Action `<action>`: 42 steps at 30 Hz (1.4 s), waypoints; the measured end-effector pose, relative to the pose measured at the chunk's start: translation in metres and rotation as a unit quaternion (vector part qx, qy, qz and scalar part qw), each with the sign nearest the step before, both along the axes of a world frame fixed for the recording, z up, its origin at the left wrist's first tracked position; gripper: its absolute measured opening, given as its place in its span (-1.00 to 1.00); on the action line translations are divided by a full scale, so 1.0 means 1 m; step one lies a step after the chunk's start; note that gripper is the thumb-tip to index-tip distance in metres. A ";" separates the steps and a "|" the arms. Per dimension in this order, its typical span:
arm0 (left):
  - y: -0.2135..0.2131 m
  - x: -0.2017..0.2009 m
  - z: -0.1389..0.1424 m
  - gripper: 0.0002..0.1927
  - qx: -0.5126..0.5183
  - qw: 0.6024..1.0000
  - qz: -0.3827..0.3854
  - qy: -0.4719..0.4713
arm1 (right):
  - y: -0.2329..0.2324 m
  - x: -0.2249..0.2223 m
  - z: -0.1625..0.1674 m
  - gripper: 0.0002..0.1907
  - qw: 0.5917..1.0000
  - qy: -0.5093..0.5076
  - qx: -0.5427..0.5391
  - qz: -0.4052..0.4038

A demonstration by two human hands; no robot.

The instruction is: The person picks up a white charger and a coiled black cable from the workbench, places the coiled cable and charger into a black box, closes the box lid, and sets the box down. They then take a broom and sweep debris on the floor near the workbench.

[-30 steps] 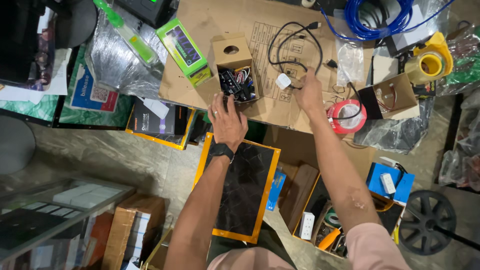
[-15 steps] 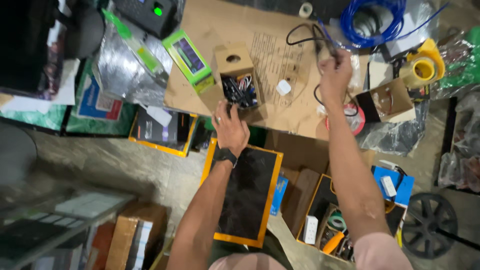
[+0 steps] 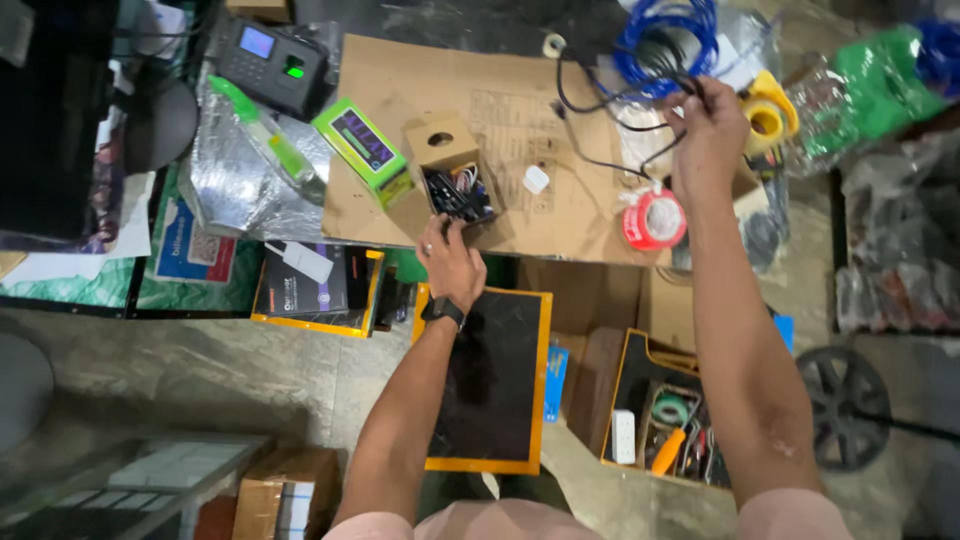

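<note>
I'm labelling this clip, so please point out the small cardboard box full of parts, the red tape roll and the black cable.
small cardboard box (image 3: 452,170): head view, on its top flap beside the round hole.
red tape roll (image 3: 655,221): head view, on its red rim.
black cable (image 3: 600,162): head view, on the strand lying across the cardboard sheet.

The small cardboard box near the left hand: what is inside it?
The small cardboard box holds a tangle of dark cables with coloured ends. The left hand touches its lower edge. The bottom is covered.
</note>
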State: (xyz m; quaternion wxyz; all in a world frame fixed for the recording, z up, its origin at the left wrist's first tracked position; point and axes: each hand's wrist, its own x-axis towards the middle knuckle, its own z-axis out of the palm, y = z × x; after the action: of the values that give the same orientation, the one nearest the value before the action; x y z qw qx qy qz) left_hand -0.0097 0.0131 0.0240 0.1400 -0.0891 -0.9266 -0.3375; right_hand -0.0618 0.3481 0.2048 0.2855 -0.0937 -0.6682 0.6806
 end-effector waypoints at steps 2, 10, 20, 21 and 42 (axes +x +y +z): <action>-0.002 0.001 0.002 -0.51 0.011 1.000 0.000 0.024 | 0.001 0.003 0.002 -0.83 0.996 0.032 -0.086 0.005; 0.027 0.020 0.033 -0.68 0.101 0.988 -0.116 0.010 | -0.014 0.021 0.012 -0.87 0.986 0.078 -0.148 0.019; 0.184 0.021 0.088 -0.72 0.370 0.892 -0.198 -0.168 | 0.006 0.052 0.007 -0.87 0.982 0.092 -0.164 0.024; 0.195 0.024 0.092 -0.70 0.379 0.885 -0.201 -0.180 | 0.010 0.055 0.007 -0.86 0.981 0.094 -0.170 0.021; 0.325 0.059 0.087 -0.73 0.301 0.948 -0.097 0.017 | 0.183 0.110 -0.015 -0.89 0.959 0.099 -0.233 -0.126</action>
State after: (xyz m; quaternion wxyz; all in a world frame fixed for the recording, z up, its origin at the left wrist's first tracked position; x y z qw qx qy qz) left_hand 0.0497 0.3380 0.1114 0.1431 -0.1379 -0.7661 -0.6112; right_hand 0.0480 0.5310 0.1899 0.4043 -0.1731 -0.4424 0.7816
